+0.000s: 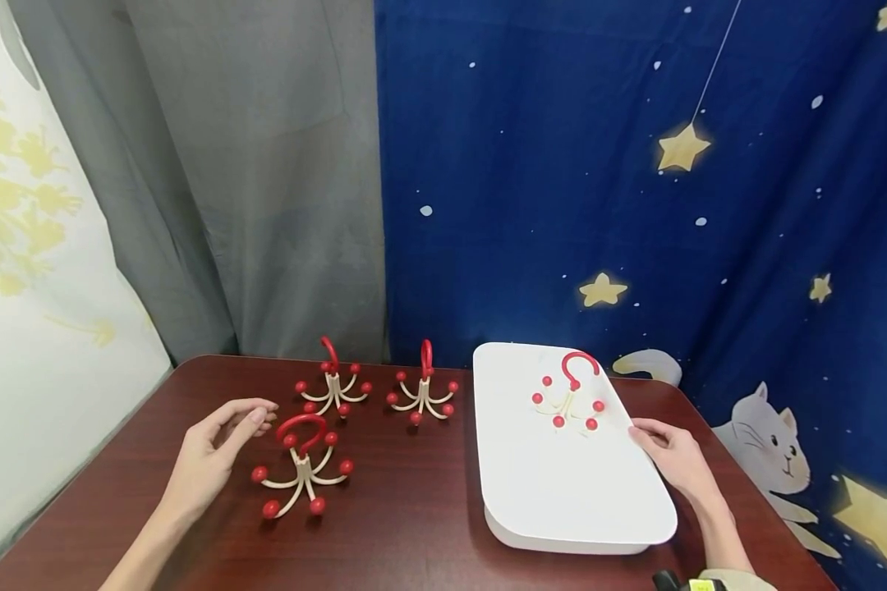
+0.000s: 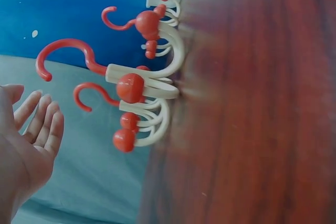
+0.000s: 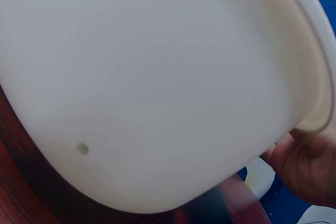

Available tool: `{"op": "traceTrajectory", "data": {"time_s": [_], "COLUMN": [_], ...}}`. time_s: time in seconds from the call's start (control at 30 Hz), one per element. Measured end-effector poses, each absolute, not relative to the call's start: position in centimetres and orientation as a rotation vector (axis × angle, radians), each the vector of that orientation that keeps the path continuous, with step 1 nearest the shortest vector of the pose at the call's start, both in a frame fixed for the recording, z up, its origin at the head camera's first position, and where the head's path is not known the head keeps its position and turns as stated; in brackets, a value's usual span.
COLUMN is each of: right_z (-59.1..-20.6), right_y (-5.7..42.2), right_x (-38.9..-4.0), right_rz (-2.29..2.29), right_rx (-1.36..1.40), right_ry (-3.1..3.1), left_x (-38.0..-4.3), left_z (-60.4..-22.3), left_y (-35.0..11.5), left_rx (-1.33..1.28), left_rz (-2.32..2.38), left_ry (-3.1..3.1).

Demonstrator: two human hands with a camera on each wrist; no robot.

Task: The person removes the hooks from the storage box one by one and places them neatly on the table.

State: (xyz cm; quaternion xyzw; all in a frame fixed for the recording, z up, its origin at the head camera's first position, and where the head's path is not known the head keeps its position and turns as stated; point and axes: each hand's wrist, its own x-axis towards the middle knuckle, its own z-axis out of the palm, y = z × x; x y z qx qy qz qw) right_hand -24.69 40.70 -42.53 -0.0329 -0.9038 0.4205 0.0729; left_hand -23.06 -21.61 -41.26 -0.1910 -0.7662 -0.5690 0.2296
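Note:
My left hand (image 1: 210, 447) hovers with loosely bent fingers just left of the nearest hook hanger (image 1: 303, 472), apart from it and holding nothing. This hanger has a red hook on top and cream arms tipped with red balls. Behind it stand two similar hangers, one at the back left (image 1: 333, 392) and one at the back middle (image 1: 423, 398). A fourth hanger (image 1: 567, 404) rests upright on the white container (image 1: 554, 484). My right hand (image 1: 676, 460) grips that container's right edge. In the right wrist view the fingers are partly hidden behind its rim (image 3: 317, 51).
Everything stands on a dark red-brown wooden table (image 1: 399, 550). Behind it hang a grey curtain (image 1: 273, 164) and a blue curtain (image 1: 517, 164) with stars and a cat. A white cloth with yellow print (image 1: 37, 271) hangs at the left.

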Motion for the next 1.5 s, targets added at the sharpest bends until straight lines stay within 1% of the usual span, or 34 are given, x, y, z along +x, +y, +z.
{"op": "traceTrajectory", "data": {"time_s": [0.27,0.5,0.77,0.93,1.2,1.5], "right_z": [-42.5,-42.5,-42.4,-42.4,-42.4,-42.3], "right_y": [40.8,40.7,40.6,40.7,40.7,40.7], "right_x": [-24.6,-24.8,-24.6,-24.6,-24.7,-24.7], "right_rz": [1.253,1.241,1.254,1.241,1.234,1.234], "right_rx": [-0.105,-0.108,-0.093,-0.087,-0.087,-0.109], "right_ry": [-2.715,-2.727,-2.720,-2.721,-2.718,-2.730], "left_x": [-23.7,-24.1,-24.1,-24.4,-24.8,-25.3], "left_z": [-39.5,-38.3,-36.9,-36.5,-35.9,-35.3], "left_y": [-20.5,-19.4,-18.0,-17.2,-15.7,-13.5], "left_rx": [-0.559,-0.653,-0.569,-0.621,-0.552,-0.655], "left_rz": [-1.636,-1.675,-1.695,-1.701,-1.717,-1.789], "left_ry": [-2.024,-1.976,-1.984,-1.987,-2.051,-2.013]}}
